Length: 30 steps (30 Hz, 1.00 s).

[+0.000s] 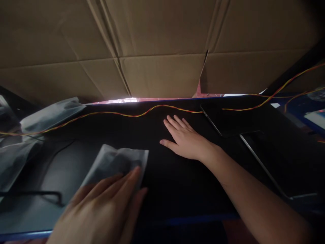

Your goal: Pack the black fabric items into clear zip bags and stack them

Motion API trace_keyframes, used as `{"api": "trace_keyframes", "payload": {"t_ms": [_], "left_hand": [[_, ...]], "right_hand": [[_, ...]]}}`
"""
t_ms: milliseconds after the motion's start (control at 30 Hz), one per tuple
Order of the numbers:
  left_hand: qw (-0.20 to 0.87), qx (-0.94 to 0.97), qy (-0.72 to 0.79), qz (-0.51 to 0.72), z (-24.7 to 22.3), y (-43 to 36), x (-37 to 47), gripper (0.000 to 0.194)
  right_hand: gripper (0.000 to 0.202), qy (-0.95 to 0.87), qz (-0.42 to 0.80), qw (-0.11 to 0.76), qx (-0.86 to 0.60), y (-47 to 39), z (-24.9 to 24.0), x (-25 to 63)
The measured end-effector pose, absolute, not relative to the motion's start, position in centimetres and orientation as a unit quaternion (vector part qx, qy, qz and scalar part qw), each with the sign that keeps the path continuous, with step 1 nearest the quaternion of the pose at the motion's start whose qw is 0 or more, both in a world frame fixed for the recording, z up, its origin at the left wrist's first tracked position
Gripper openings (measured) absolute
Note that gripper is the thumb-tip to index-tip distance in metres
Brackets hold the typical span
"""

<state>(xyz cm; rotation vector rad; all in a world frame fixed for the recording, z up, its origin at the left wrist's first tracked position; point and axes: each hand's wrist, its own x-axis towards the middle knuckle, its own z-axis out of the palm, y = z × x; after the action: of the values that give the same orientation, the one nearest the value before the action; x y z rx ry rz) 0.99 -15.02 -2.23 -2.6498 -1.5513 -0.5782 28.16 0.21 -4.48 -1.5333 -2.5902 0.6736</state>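
At the lower left, my left hand is closed over a frosted plastic bag. The fingers lie together on top of the bag, the thumb shows at its right side, and the palm hides the near part. A dark shape shows inside. To the right and farther away, my right hand rests flat on the black surface, fingers spread and nothing held. Near its right side lies a dark tablet-like device. A second such device with a silver edge lies closer, to the right of my forearm.
More frosted bags lie at the far left, with a black cable beside them. A twisted red-and-yellow wire runs across the back. Behind it stands a cardboard wall. A blue edge borders the surface in front.
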Motion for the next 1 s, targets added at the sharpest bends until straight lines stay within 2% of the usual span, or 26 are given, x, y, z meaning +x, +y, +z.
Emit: {"api": "trace_keyframes", "payload": {"t_ms": [100,167,300,367,433,500,567,600,667,733,800,900,1000], "left_hand": [[0.034,-0.888,-0.447,-0.106,-2.5,-13.1,2.7,0.054],[0.013,-0.907,-0.414,-0.070,-2.8,-11.2,2.4,0.060],[-0.051,-0.906,-0.419,-0.039,-3.3,-6.9,2.1,0.060],[-0.068,-0.903,-0.422,-0.043,-3.4,-4.9,2.7,0.060],[-0.072,-0.901,-0.425,-0.054,-3.3,-3.2,3.5,0.059],[-0.065,-0.895,-0.436,-0.067,-3.3,-1.8,4.3,0.058],[-0.056,-0.892,-0.443,-0.075,-3.2,-1.0,4.6,0.055],[-0.053,-0.892,-0.442,-0.078,-3.3,-0.7,4.7,0.053],[-0.054,-0.894,-0.436,-0.094,-3.5,-0.3,4.5,0.052],[-0.067,-0.890,-0.434,-0.119,-3.8,-0.1,4.1,0.052],[-0.081,-0.885,-0.436,-0.138,-3.9,0.0,3.7,0.052],[-0.096,-0.885,-0.432,-0.144,-4.0,0.0,3.2,0.052],[-0.115,-0.881,-0.429,-0.161,-4.0,0.0,3.1,0.051]], "right_hand": [[0.091,-0.839,0.215,0.032,-0.498,0.2,-4.3,28.1],[0.091,-0.842,0.212,0.029,-0.496,0.1,-4.2,28.1],[0.089,-0.845,0.204,0.021,-0.493,0.0,-4.1,28.0],[0.089,-0.845,0.204,0.043,-0.493,0.0,-4.1,27.9],[0.087,-0.839,0.205,0.107,-0.492,-0.1,-4.1,27.7],[0.073,-0.827,0.208,0.206,-0.479,-0.2,-3.7,27.6],[0.041,-0.823,0.211,0.277,-0.449,-0.4,-3.0,27.7],[0.024,-0.829,0.219,0.285,-0.429,-0.6,-2.6,27.7],[0.004,-0.852,0.275,0.233,-0.380,-1.0,-1.9,27.8],[0.010,-0.864,0.355,0.144,-0.326,-1.5,-1.4,27.8],[0.015,-0.866,0.393,0.104,-0.291,-2.0,-1.5,27.6],[0.022,-0.884,0.357,0.144,-0.265,-2.5,-2.2,26.7],[0.005,-0.901,0.308,0.208,-0.225,-2.6,-3.2,25.7]]}}
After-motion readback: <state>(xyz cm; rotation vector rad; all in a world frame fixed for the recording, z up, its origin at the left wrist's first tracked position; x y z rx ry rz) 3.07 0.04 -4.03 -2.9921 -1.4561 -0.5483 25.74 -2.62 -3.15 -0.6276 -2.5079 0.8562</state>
